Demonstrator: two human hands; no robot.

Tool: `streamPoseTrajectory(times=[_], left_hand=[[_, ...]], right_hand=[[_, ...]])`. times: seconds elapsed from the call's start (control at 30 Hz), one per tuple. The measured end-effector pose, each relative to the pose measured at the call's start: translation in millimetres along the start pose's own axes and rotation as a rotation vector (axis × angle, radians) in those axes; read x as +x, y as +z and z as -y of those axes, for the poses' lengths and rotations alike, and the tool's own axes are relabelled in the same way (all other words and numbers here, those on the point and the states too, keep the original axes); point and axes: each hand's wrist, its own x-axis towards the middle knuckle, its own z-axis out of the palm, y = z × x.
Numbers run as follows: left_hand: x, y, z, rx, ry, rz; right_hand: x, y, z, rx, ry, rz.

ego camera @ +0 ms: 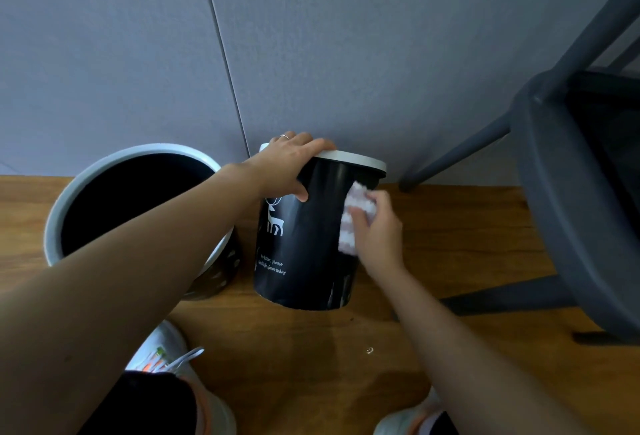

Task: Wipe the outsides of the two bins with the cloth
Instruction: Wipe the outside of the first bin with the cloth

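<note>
My left hand [289, 166] grips the rim of the tilted right bin [304, 247] on the floor while my right hand [375, 226] presses the cloth [353, 216] to its side, and I reckon pushing harder could slide it into the left bin [138, 206].

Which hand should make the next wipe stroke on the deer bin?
Right. The right hand already presses the cloth against the deer bin; the left hand grips its rim, steadying it.
</note>
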Motion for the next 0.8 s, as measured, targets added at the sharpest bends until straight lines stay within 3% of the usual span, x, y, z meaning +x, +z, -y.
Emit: streamPoseTrajectory(times=[0.1,0.33,0.5,0.8], left_hand=[[1.2,0.7,-0.6,0.001,0.000,-0.004],[2.9,-1.7,4.4,-0.025,-0.044,0.012],[5.4,0.0,-7.9,-0.082,-0.130,-0.020],[4.4,-12.5,-4.3,-0.230,-0.050,0.010]], right_hand=[[22.0,-4.4,9.2,-0.140,-0.082,-0.019],[-24.9,3.0,-26.9,-0.277,-0.209,0.194],[-8.8,-1.7,-16.6,-0.238,-0.228,0.123],[23.4,-18.8,8.2,-0.318,-0.416,0.013]])
